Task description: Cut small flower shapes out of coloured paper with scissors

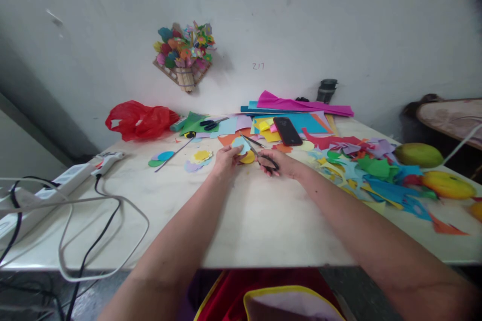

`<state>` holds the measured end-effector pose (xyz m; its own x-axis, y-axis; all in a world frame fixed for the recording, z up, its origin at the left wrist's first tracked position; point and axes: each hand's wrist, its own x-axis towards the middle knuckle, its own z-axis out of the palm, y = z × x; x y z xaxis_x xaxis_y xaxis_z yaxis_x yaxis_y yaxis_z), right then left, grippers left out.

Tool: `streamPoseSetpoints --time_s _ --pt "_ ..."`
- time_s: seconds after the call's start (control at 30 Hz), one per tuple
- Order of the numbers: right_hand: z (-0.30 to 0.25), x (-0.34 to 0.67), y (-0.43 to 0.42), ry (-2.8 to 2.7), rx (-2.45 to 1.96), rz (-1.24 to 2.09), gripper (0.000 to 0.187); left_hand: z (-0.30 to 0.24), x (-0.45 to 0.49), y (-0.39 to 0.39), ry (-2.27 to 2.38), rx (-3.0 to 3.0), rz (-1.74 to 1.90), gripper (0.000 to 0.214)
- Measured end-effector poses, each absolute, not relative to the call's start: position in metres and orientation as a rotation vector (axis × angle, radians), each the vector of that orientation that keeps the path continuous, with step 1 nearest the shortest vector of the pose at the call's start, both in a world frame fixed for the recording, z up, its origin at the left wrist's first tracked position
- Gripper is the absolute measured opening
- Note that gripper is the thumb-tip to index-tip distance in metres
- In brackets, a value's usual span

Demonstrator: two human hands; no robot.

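Between the thumb and fingers of my left hand is a small piece of light blue paper. My right hand is closed round the dark handles of a pair of scissors, whose blades reach up and left to the paper's right edge. A yellow paper piece shows just under the blue one; whether it is held or lies on the table I cannot tell. Left of my left hand lie yellow and lilac scalloped paper shapes. Further left are blue and green paper circles.
Colourful paper scraps and mangoes cover the right side. A phone, paper sheets and other scissors lie behind my hands. At left are a red plastic bag, a power strip and loose cables.
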<state>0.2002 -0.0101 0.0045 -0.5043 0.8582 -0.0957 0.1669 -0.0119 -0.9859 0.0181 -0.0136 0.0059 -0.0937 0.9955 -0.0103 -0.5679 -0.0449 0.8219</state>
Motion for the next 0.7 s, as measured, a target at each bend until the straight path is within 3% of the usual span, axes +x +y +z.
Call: streamPoseSetpoints --time_s 0.7 --pt "0.0120 0.2011 -0.0145 -1.754 -1.079 1.534 0.022 0.0019 0.0086 -0.0060 0.858 0.744 1.427 0.014"
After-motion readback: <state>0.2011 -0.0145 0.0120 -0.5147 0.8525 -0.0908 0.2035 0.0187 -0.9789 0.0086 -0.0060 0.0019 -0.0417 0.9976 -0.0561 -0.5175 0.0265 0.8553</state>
